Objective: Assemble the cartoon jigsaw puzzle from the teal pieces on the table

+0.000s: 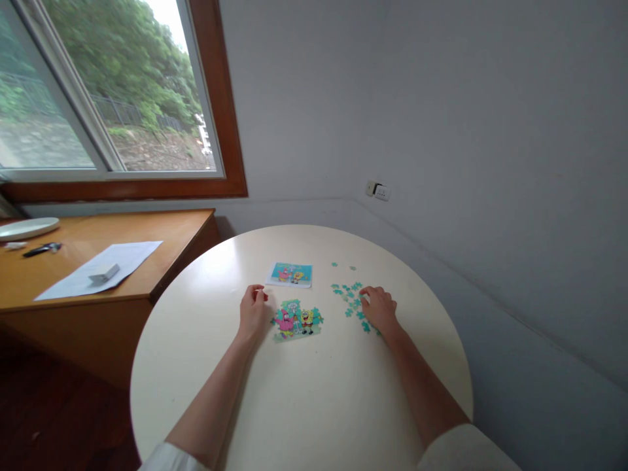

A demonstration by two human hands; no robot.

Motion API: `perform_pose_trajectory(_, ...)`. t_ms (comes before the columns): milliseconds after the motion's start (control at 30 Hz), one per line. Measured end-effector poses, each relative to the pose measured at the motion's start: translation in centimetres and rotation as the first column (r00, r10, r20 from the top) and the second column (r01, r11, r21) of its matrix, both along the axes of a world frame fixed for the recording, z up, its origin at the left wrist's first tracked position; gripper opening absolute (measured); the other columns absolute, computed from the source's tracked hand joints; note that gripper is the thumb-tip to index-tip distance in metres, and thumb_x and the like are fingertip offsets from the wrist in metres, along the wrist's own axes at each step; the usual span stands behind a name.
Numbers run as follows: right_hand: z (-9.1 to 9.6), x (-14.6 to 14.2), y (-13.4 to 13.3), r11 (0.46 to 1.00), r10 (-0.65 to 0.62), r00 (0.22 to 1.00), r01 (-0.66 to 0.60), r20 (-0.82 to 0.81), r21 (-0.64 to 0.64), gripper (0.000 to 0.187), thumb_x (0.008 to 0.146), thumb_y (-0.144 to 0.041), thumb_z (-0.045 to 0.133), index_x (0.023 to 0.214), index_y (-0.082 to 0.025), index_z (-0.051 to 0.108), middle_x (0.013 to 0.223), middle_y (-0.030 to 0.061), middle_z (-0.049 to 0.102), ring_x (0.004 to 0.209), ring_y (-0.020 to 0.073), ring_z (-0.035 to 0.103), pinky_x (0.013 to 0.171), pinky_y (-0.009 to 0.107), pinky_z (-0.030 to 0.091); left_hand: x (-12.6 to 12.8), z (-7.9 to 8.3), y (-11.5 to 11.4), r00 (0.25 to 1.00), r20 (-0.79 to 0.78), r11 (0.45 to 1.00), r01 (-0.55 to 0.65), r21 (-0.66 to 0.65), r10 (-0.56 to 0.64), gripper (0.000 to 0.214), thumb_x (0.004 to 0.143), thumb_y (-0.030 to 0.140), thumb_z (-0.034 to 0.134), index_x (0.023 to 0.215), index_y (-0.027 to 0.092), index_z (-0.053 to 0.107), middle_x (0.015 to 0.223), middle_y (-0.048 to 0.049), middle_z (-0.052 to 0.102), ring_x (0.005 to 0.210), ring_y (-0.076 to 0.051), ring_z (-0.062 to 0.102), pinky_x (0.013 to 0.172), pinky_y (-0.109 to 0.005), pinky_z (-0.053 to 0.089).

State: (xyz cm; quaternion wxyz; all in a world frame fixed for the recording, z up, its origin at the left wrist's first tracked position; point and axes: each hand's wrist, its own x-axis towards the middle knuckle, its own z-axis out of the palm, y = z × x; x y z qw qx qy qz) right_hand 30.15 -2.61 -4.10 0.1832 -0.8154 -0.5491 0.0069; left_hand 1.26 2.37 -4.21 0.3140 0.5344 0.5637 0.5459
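My left hand (252, 310) rests on the table just left of the partly joined jigsaw puzzle (296, 320). Its fingers curl loosely, thumb a little apart, with nothing visible in them. Cartoon figures, one pink and one yellow, show on the joined part against teal; its outline is ragged with knobs. Over the right side of the loose puzzle pieces (351, 303) is my right hand (379, 307). Its thumb and index finger are bent and slightly apart at the pieces; I see no piece lifted. Behind the joined part lies a picture card (291, 275) with the same figures.
The round white table (206, 373) stands by a wall with a socket (381, 192). Two stray pieces lie behind the loose ones. At left, a wooden desk (181, 229) bears a paper sheet (130, 254), a small white box (104, 273), a black tool and a white plate (29, 227).
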Motion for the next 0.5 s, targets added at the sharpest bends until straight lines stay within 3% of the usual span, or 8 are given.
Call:
perform_pose_trajectory(233, -0.36, -0.87, 0.17, 0.992, 0.120, 0.992, -0.118, -0.047, 0.036, 0.022, 0.078, -0.023, 0.049, 0.097, -0.024, 0.060, 0.104, 0.0064, 0.055, 0.097, 0.0224, 0.048, 0.078, 0.034, 0.031, -0.06, 0.04, 0.01, 1.000, -0.005, 1.000, -0.007, 0.013, 0.007, 0.017, 0.072, 0.026, 0.041, 0.080, 0.018, 0.054, 0.060, 0.0006, 0.055, 0.062, -0.015, 0.054, 0.061, -0.028, 0.042)
perform_pose_trajectory(367, -0.38, -1.01, 0.22, 0.994, 0.100, 0.994, -0.098, -0.052, 0.044, 0.027, 0.077, -0.031, 0.053, 0.102, -0.022, 0.058, 0.106, 0.0071, 0.055, 0.099, 0.0228, 0.048, 0.080, 0.034, 0.031, -0.06, 0.04, -0.02, 1.000, -0.008, 1.000, 0.001, 0.009, -0.001, 0.017, 0.072, 0.026, 0.040, 0.080, 0.018, 0.053, 0.061, 0.0005, 0.055, 0.063, -0.015, 0.054, 0.062, -0.028, 0.042)
perform_pose_trajectory(500, -0.18, -1.03, 0.17, 0.995, 0.102, 0.993, -0.102, -0.056, 0.013, 0.019, 0.078, -0.030, 0.053, 0.093, -0.023, 0.061, 0.105, 0.0063, 0.055, 0.099, 0.0230, 0.048, 0.079, 0.035, 0.031, -0.02, 0.05, -0.08, 1.000, -0.009, 1.000, -0.003, 0.001, 0.003, 0.018, 0.072, 0.027, 0.040, 0.081, 0.018, 0.053, 0.062, 0.0002, 0.055, 0.063, -0.015, 0.054, 0.061, -0.028, 0.041)
